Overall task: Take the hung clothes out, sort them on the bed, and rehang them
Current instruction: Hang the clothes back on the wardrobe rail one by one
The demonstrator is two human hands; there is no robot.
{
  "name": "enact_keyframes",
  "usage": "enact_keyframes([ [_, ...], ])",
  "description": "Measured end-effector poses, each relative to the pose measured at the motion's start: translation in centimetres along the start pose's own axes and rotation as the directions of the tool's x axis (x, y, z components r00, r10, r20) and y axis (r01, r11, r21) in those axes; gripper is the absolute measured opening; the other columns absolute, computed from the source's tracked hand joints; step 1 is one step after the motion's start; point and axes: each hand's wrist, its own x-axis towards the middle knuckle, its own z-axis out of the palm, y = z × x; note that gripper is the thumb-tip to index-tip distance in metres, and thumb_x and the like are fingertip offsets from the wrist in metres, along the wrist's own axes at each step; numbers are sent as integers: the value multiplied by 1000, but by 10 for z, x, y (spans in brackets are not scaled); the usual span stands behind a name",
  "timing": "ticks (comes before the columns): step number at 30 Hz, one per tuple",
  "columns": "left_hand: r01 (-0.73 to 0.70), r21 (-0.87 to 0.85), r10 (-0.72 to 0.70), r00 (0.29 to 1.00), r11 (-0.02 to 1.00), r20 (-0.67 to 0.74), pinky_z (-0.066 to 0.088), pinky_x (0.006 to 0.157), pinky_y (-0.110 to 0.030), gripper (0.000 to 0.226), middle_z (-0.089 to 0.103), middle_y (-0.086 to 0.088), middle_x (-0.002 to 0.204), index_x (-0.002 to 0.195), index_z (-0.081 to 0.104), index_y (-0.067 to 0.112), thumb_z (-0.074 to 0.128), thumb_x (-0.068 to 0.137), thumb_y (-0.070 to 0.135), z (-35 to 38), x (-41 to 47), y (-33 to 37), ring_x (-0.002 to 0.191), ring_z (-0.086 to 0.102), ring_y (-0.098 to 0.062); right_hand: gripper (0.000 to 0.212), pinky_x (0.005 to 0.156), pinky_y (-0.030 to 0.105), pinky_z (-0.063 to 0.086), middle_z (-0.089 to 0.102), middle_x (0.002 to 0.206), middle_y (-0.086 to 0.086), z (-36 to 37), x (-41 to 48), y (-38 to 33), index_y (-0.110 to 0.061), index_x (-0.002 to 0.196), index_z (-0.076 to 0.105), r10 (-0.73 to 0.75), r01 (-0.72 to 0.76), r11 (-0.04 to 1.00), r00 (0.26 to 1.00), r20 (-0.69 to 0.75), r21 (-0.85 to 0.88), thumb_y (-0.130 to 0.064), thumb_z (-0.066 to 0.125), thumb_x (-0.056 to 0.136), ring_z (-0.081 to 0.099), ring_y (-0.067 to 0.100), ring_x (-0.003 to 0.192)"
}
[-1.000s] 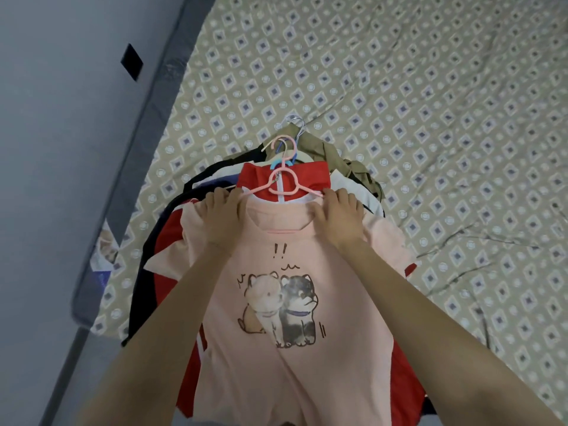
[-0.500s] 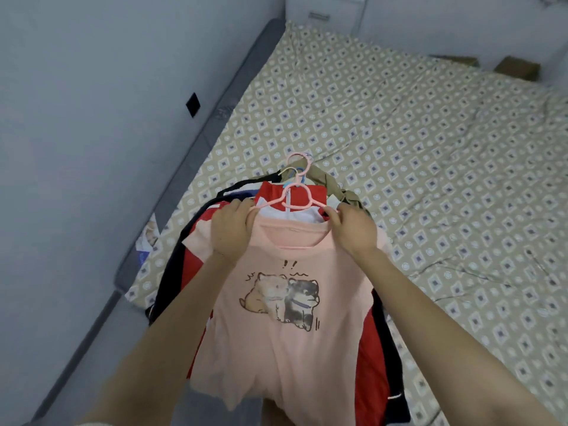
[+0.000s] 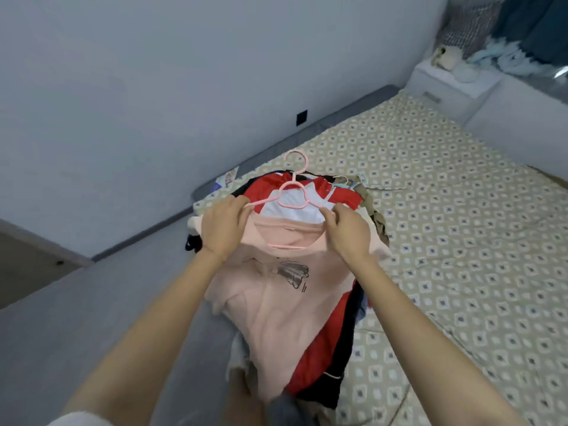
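A pink T-shirt with a cartoon dog print is lifted off the pile, still on its pink hanger. My left hand grips the shirt's left shoulder and hanger arm. My right hand pinches the right shoulder and hanger arm. Under it lies a pile of hung clothes: a red and white garment, black ones and an olive one, with more hanger hooks at the top. The pile rests at the corner of the patterned bed.
A grey wall with a black socket runs along the bed's left side. A white nightstand with small items stands beyond the bed's far end. Grey floor lies to my left. Much of the sheet right of the pile is bare.
Both hands have raised the pink shirt and its hanger off the pile, so the collar now opens towards me. The camera has tilted up, showing wall, floor and nightstand.
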Motion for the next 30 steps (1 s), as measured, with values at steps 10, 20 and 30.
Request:
enact_keyframes([
  [10, 364, -12, -359, 914, 931, -186, 49, 64, -45, 51, 66, -8, 89, 98, 67, 16, 32, 95, 53, -114, -155, -24, 79, 63, -40, 43, 57, 37, 38, 52, 61, 0, 18, -72, -103, -13, 71, 48, -343, 337, 939, 934, 99, 66, -47, 54, 95, 51, 25, 59],
  [20, 547, 17, -503, 781, 837, -371, 50, 59, -43, 48, 66, -3, 89, 95, 66, 18, 31, 95, 51, -205, -288, -49, 77, 64, -34, 39, 58, 38, 33, 48, 60, -5, 39, -161, -203, -15, 71, 45, -604, 579, 795, 785, 141, 182, -43, 57, 95, 47, 27, 59],
  [30, 666, 54, -558, 664, 744, -498, 49, 58, -40, 30, 66, -2, 89, 95, 66, 18, 45, 97, 39, -297, -438, -52, 75, 63, -33, 35, 58, 37, 32, 53, 65, -2, 52, -299, -273, -15, 75, 50, -750, 691, 660, 631, 199, 295, -43, 56, 96, 49, 26, 63],
])
